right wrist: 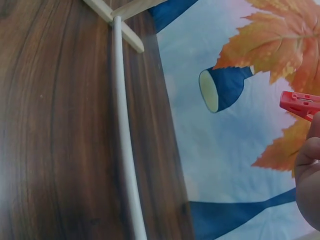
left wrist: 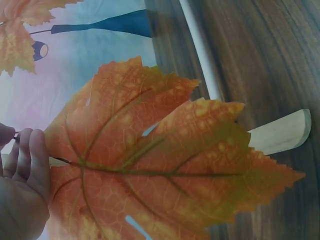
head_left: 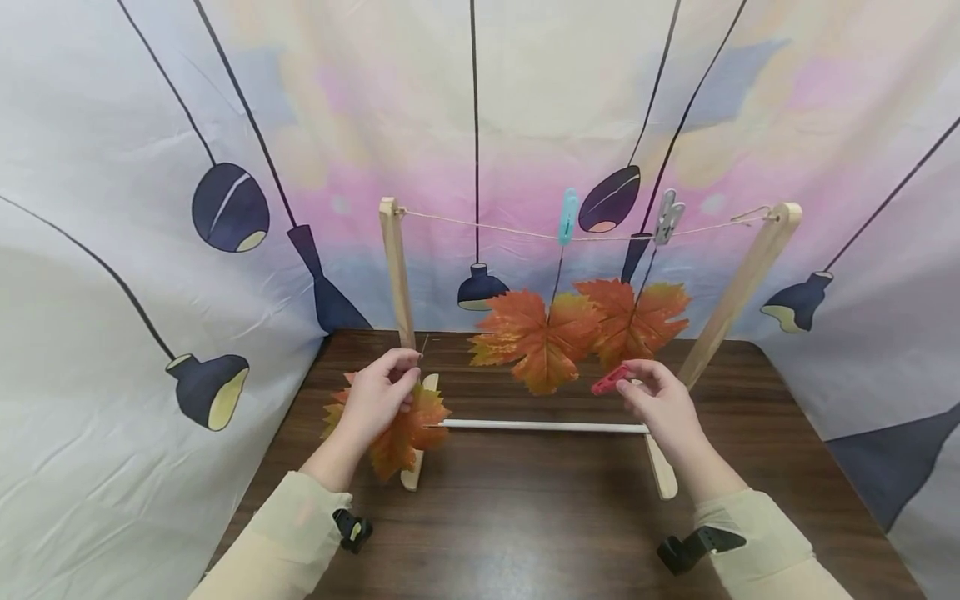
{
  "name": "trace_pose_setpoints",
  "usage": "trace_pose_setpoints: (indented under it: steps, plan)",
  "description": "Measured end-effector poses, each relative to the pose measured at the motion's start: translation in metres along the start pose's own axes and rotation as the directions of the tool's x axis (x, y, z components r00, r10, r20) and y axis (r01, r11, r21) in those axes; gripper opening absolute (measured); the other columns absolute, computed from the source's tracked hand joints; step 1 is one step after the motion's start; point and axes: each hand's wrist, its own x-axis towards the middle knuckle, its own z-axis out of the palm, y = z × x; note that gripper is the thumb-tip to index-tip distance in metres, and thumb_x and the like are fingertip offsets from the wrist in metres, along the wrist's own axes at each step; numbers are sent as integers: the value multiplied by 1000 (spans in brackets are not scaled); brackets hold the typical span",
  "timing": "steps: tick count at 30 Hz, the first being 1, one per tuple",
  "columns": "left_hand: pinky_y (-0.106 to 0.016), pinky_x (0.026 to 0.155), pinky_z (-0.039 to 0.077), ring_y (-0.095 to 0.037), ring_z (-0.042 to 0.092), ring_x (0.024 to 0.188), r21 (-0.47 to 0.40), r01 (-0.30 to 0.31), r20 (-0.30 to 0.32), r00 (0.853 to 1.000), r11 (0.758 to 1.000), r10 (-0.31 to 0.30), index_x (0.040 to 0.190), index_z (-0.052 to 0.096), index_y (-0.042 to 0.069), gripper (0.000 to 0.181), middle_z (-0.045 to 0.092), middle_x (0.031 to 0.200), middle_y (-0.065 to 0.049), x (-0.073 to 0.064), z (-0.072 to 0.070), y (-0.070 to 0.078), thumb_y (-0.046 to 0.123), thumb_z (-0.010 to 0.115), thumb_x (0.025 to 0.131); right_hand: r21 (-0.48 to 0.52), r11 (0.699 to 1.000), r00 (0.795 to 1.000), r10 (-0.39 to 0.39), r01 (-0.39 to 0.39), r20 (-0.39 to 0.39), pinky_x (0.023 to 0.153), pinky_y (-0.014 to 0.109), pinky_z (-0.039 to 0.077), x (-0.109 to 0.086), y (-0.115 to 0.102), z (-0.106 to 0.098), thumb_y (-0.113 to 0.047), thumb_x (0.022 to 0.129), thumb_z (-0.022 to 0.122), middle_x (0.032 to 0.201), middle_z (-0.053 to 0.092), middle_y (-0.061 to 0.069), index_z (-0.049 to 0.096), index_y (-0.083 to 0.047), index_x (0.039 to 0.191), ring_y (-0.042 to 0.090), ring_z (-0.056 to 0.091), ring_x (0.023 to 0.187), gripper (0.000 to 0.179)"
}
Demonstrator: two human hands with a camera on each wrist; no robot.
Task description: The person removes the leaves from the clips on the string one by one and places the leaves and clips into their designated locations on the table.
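Observation:
My left hand pinches the thin stem of an orange artificial maple leaf; the leaf hangs below the fingers, before the frame's left foot. In my right hand a red clothespin is held between thumb and fingers, also visible in the right wrist view. Two more leaves hang by their stems from the string: one leaf under a light blue clothespin, the other leaf under a grey clothespin. The right hand is just below and in front of these leaves.
The string runs between a left wooden post and a right wooden post. A white rod joins their feet low over the dark wooden table. Behind hangs a cloth printed with lamps.

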Motion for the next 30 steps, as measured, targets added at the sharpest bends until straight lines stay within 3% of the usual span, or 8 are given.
trace_pose_setpoints:
  steps: [6,17,30]
  plan:
    - [-29,53,52,-19,60,60,12,14,11,1000,1000,-14,116,61,11,23,62,96,-12,-2,2,-5,11,57,93,14,1000,1000,2,-2,-1,56,24,46,-4,11,-5,-13,91,61,90,57,2,49,4,122,11,56,66,37]
    - [-30,54,53,-18,60,60,45,34,34,999,998,-36,117,63,13,24,63,99,-9,-3,2,-14,13,57,94,73,994,997,79,-78,-4,54,20,41,-11,28,-12,-9,93,57,100,50,4,44,6,124,5,52,65,37]
    - [-28,54,52,-17,59,58,86,39,38,998,996,-42,115,64,11,23,65,103,-10,-8,4,-24,12,58,93,85,987,988,140,-134,-71,53,19,41,-17,47,-16,-9,92,58,83,57,-11,43,5,124,3,53,62,38]
